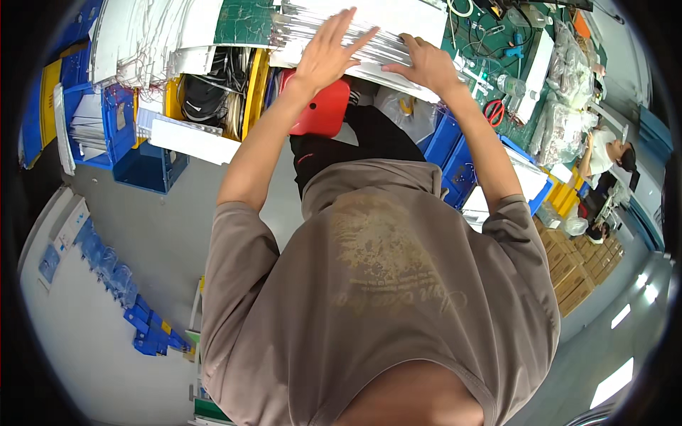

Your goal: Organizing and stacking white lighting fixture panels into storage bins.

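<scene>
Silvery, long, thin strands (383,44) lie on a flat white board (420,15)

From where I stand, the strands are spread side by side over the board at the bench's near edge, slanting between the person's hands. The left hand (327,55) is open over them, fingers splayed and thumb well out. The right hand (430,66) is near their other end, thumb and fingers parted. The two hands are apart, and neither looks closed on anything; how hard they press, I can't tell.

What worries me is that near edge: an uneven push from one palm could roll some strands across the others or off toward the lap. Fine and closely laid as they look, they might also cross and bend if the fingers raked them sideways.

Just below the board, by the person's legs, is a red plastic seat with a dark hole (328,112). To the left, a yellow-sided bin (257,85) holds coiled black cables (206,99); beyond it another white panel (149,35) carries more pale strands.

To the right, red-handled scissors (494,112) lie on the green bench top (465,32). Farther off, a co-worker in a white top (602,150) is near clear plastic bags (561,128).
</scene>
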Demonstrator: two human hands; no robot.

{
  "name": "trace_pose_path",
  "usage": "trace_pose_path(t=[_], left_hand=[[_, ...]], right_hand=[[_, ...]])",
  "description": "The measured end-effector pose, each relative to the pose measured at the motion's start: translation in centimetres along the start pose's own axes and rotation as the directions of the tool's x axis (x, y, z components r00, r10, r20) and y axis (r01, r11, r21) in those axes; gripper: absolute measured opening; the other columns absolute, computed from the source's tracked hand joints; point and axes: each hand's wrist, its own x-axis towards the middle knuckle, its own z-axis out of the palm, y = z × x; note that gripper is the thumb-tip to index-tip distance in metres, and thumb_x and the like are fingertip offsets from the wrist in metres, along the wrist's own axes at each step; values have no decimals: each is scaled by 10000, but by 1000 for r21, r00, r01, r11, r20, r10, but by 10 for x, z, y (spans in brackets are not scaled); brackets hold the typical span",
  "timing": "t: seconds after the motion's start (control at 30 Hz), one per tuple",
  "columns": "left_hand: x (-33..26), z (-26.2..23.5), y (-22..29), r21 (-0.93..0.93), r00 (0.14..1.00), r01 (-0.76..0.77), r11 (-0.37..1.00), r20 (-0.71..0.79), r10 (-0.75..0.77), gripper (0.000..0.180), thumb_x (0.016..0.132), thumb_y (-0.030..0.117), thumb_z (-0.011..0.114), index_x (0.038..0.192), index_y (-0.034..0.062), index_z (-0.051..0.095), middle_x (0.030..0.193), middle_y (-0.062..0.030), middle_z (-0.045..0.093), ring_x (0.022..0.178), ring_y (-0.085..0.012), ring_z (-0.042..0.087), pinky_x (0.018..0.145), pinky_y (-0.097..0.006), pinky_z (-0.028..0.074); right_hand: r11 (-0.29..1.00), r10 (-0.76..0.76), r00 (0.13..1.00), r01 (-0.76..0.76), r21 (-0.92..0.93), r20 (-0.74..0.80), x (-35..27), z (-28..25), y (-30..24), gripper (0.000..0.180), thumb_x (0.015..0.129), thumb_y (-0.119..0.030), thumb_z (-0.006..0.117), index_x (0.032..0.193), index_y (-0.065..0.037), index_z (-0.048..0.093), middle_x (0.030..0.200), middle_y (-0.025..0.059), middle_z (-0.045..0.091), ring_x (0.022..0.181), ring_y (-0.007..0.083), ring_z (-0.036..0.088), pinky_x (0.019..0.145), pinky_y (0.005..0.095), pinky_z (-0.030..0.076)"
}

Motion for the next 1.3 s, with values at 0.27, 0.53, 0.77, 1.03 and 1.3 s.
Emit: trace_pose_path(t=[0.27,0.53,0.77,1.03,1.3], left_hand=[[-15,49,41,107,974,93,990,-215,-69,688,781,162,665,1431,274,469,1235,-15,549,1189,-143,506,1106,-328,315],[-16,47,55,37,994,105,994,-40,-103,681,774,121,657,1424,223,480,1213,-29,543,1177,-154,494,1104,-324,315],[-8,32,65,120,993,119,986,-32,-116,711,757,51,662,1428,200,479,1331,-66,508,1236,-185,506,1139,-359,301],[-2,41,54,174,987,51,983,-162,-23,781,744,15,674,1463,197,427,1412,-74,427,1305,-177,438,1156,-337,309],[-2,57,46,27,963,11,1000,-270,-4,681,786,34,667,1412,144,424,1260,-45,462,1231,-167,465,1092,-303,374]], right_hand=[[961,-92,994,75,266,55,9,6,27,670,974,-612,428,1335,-59,536,1184,132,677,863,352,697,762,359,560],[967,-107,975,57,248,194,13,-12,31,588,1020,-533,394,1382,-87,514,1269,132,641,1034,349,660,870,388,528],[983,-160,968,137,126,194,20,2,47,605,1021,-548,375,1426,-110,474,1324,126,609,1150,327,616,959,403,494],[948,-130,975,69,311,179,17,5,48,658,991,-581,406,1428,-92,458,1360,155,573,1165,344,610,990,415,491],[909,-60,976,-33,417,208,22,27,63,807,905,-632,537,1491,-106,357,1487,127,452,1241,357,556,1056,432,456]])
